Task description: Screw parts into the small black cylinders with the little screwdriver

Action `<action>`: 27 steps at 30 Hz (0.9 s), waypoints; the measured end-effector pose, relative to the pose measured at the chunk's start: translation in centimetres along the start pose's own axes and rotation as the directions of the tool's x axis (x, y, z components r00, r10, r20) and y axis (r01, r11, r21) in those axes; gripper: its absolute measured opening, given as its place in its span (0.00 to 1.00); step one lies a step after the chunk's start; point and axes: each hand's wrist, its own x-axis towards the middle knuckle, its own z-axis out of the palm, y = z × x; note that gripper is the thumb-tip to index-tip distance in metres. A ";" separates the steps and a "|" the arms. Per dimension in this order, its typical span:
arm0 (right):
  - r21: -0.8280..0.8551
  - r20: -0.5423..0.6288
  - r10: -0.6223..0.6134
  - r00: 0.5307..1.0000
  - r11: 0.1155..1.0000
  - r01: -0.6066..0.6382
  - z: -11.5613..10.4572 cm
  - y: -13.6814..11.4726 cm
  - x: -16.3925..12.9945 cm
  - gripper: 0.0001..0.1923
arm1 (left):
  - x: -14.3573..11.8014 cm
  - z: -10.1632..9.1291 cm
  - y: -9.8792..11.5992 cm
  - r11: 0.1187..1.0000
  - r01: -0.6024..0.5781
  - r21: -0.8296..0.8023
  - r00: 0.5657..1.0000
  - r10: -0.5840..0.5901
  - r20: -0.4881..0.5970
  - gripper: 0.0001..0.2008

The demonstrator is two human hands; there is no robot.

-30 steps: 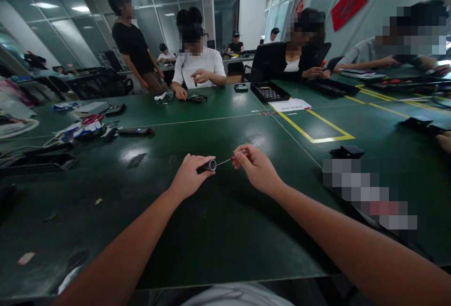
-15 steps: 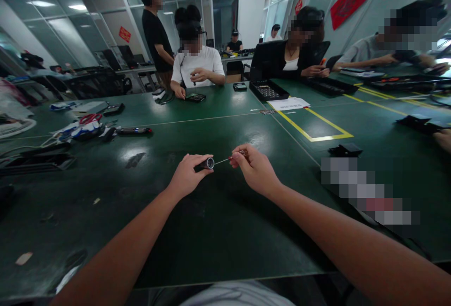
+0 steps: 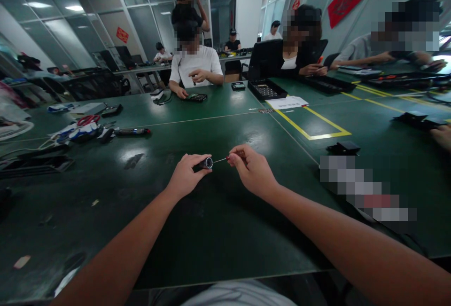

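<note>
My left hand (image 3: 186, 174) is closed around a black flashlight-like tube (image 3: 202, 164), thumb below and fingers above. Its round, silver-rimmed end (image 3: 209, 163) faces right and toward me. In my right hand (image 3: 251, 168) is a screwdriver (image 3: 221, 160), gripped by its reddish-brown handle between thumb and fingers. The thin metal shaft points left, with its tip at the rim of the tube; whether it touches or enters is too small to tell. Both hands are just above the green table (image 3: 225, 240), and my fingers hide most of the handle and part of the tube.
On the left lie a dark pen-shaped tool (image 3: 132, 131), red-handled scissors (image 3: 88, 120) and a black tray (image 3: 37, 164). A small black part (image 3: 343, 148) sits to the right, near a blurred-out item (image 3: 366, 188). Across the table, people work beside a black box (image 3: 267, 90).
My hands keep nearly the same pose, the screwdriver tip still at the tube's end. In the background, the standing person has moved right and raised a hand to the head.
</note>
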 end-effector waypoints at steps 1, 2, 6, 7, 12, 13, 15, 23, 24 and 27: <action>-0.001 0.007 -0.005 1.000 1.000 0.005 0.0 0.0 0.0 0.07 | 0.0 0.0 0.0 1.000 0.002 -0.002 1.000 -0.002 -0.001 0.19; 0.003 0.010 -0.007 1.000 1.000 0.007 0.0 0.0 0.0 0.07 | 0.0 0.0 0.0 1.000 0.003 -0.005 1.000 -0.003 -0.001 0.20; -0.002 0.003 -0.001 1.000 1.000 0.001 0.1 0.0 0.0 0.07 | 0.0 0.0 0.0 1.000 0.004 -0.017 1.000 -0.004 -0.007 0.20; 0.002 0.007 0.001 1.000 1.000 -0.001 0.2 0.0 0.0 0.07 | 0.0 0.1 0.0 1.000 0.005 -0.019 1.000 -0.005 -0.009 0.20; -0.003 -0.007 -0.004 1.000 1.000 0.003 0.2 -0.2 -0.1 0.06 | 0.1 0.2 -0.2 1.000 0.010 -0.024 1.000 -0.010 -0.017 0.20; -0.008 0.004 -0.008 1.000 1.000 0.008 0.1 -0.2 -0.1 0.06 | 0.1 0.2 -0.3 1.000 0.010 -0.025 1.000 -0.011 -0.017 0.20; 0.005 0.028 -0.008 1.000 1.000 0.008 0.1 -0.1 -0.1 0.07 | 0.1 0.2 -0.3 1.000 0.013 -0.028 1.000 -0.013 -0.014 0.20; 0.024 0.029 0.007 1.000 1.000 -0.007 0.1 0.1 0.0 0.07 | 0.0 0.1 -0.1 0.998 0.024 -0.053 1.000 -0.025 -0.015 0.20; 0.034 0.030 0.013 0.999 0.999 -0.014 0.1 0.0 0.0 0.07 | 0.0 0.1 -0.1 0.998 0.027 -0.055 1.000 -0.028 -0.011 0.20; 0.021 -0.009 0.020 1.000 1.000 -0.020 0.0 0.0 0.0 0.07 | 0.0 0.0 0.0 0.998 0.032 -0.062 0.999 -0.032 0.001 0.20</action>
